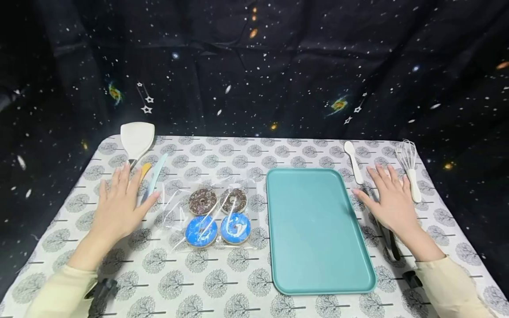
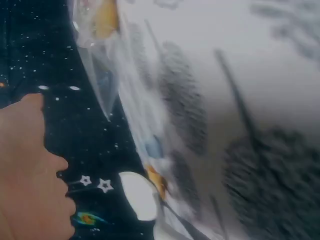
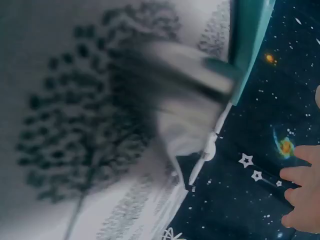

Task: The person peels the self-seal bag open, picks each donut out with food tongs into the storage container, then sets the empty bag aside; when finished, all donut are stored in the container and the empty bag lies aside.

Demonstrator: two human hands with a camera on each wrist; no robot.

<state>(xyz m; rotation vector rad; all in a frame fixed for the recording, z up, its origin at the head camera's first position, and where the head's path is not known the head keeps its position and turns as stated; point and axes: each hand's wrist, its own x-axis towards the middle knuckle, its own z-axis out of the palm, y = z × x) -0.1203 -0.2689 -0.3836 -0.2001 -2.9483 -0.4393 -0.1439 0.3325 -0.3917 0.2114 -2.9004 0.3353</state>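
Left hand (image 1: 119, 205): flat, palm down, fingers straight and spread, holding nothing. It lies on the tablecloth (image 1: 222, 274) at the left side of the table. Its fingertips reach the handles of three utensils: a white spatula (image 1: 137, 140) with its blade pointing away from the person, a small yellow-tipped tool (image 1: 145, 169) and a pale blue knife (image 1: 156, 175); whether the fingers touch them cannot be told. In the left wrist view the hand (image 2: 27, 175) appears at the lower left edge, blurred, against the dark starry backdrop (image 2: 65, 55).

Just right of the left thumb lies a clear bag (image 1: 214, 212) holding four doughnuts: two brown (image 1: 202, 201) in the far row and two blue (image 1: 201, 231) in the near row.

Right hand (image 1: 391, 201): likewise flat, palm down, fingers straight and spread, gripping nothing. It rests over dark tongs (image 1: 387, 240), whose near ends emerge beside the wrist. A white spoon (image 1: 353, 160) lies just beyond the index finger, and a whisk (image 1: 409, 170) with a white handle lies just right of the little finger. In the right wrist view only the fingertips (image 3: 300, 192) show, at the right edge.

Between the bag and the right hand sits a teal tray (image 1: 318, 229), its long side running away from the person. Pale sleeves (image 1: 449, 287) cover both forearms.
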